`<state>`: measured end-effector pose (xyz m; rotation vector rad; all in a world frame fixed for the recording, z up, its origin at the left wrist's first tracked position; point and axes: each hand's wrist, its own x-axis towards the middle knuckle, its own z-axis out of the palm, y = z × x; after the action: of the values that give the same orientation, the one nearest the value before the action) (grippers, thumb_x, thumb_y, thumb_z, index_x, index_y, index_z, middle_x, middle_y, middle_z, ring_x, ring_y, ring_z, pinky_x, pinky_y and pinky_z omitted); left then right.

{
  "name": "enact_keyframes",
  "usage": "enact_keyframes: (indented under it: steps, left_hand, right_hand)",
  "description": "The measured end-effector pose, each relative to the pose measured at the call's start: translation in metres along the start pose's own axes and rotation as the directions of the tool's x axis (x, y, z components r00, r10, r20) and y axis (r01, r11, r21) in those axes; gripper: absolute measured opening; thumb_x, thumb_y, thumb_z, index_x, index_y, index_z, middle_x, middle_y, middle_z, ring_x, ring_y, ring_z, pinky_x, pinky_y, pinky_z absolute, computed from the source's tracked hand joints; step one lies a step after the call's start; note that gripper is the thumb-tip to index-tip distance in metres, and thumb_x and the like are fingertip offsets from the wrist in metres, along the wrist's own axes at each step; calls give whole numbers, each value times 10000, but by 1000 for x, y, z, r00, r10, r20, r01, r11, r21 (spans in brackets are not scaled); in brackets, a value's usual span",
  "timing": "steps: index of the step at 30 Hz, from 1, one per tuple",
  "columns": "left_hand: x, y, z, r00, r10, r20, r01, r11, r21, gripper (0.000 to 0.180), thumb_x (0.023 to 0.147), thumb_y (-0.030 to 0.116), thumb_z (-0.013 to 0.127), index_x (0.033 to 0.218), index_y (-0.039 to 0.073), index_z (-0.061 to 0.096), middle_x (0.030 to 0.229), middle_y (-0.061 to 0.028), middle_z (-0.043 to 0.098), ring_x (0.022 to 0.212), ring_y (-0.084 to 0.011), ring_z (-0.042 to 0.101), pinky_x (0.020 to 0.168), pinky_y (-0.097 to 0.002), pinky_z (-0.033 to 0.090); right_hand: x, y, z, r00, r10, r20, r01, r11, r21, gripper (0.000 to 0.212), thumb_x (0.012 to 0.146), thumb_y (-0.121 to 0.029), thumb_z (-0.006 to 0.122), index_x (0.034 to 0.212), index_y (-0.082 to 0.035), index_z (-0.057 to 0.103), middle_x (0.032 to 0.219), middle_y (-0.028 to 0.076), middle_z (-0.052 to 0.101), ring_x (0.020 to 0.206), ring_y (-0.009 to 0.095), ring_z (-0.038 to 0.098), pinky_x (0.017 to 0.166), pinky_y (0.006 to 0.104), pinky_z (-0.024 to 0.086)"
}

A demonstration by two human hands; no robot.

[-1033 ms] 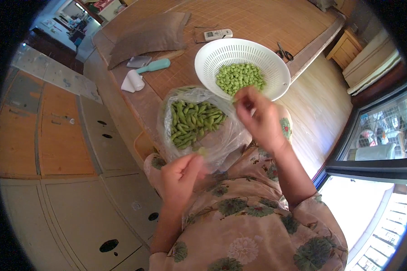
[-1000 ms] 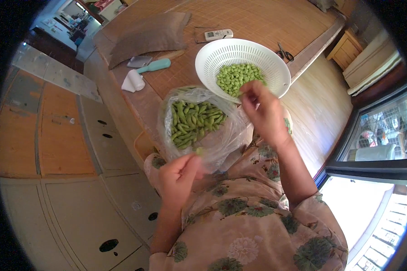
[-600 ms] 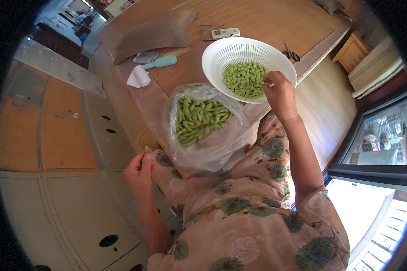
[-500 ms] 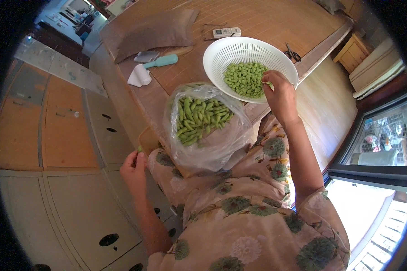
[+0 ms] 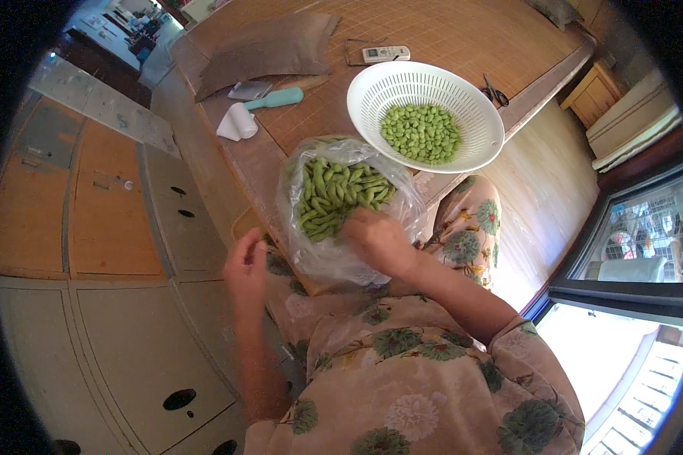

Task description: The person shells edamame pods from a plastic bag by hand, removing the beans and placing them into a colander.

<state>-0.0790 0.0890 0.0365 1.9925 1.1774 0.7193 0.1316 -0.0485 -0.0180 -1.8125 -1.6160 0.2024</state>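
My right hand (image 5: 379, 239) is at the green pods (image 5: 326, 186) in the clear bag (image 5: 319, 262), left hand (image 5: 244, 262) nearby. Honestly can't tell if either grip's clenched.

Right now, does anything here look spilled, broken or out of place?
No spill or damage shows: shelled pale-green beans sit inside the white slotted plastic colander, and unshelled green pods lie in the clear plastic bag. Perhaps odd: dark-handled scissors near the edge of the brown platform, where they could be knocked off.
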Motion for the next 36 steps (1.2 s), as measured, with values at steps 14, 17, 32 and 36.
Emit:
enact_keyframes:
  steps: [14,17,32,36]
  left_hand:
    - [-22,42,33,948,141,285,-58,958,-281,228,919,50,573,1130,-9,633,1025,-75,665,924,-143,629,833,-278,494]
    - [-22,41,37,946,148,288,-70,962,-263,225,919,47,572,1128,-11,633,1025,-79,666,924,-148,630,835,-280,493]
    - [-41,85,38,926,170,337,-106,974,-200,240,907,67,605,1129,-19,631,1014,-84,669,892,-108,607,781,-243,477]
    - [-48,93,45,946,125,298,14,905,-425,231,902,59,610,1110,-42,630,958,-74,672,866,-84,599,758,-224,473]
  right_hand:
    - [-9,10,27,979,205,6,-205,976,79,130,754,-98,617,883,-93,604,867,108,594,813,340,616,674,432,503]
    - [-6,5,27,978,198,67,-192,977,-91,122,770,-105,609,891,-95,596,862,112,593,798,345,619,660,431,504]
    - [-9,-48,-46,965,253,-70,-136,712,689,223,727,4,707,884,-33,554,827,125,581,708,304,592,584,372,467]
    - [-11,-59,-52,950,99,-297,72,855,514,211,733,24,691,900,-20,570,848,148,592,731,319,604,612,363,495]
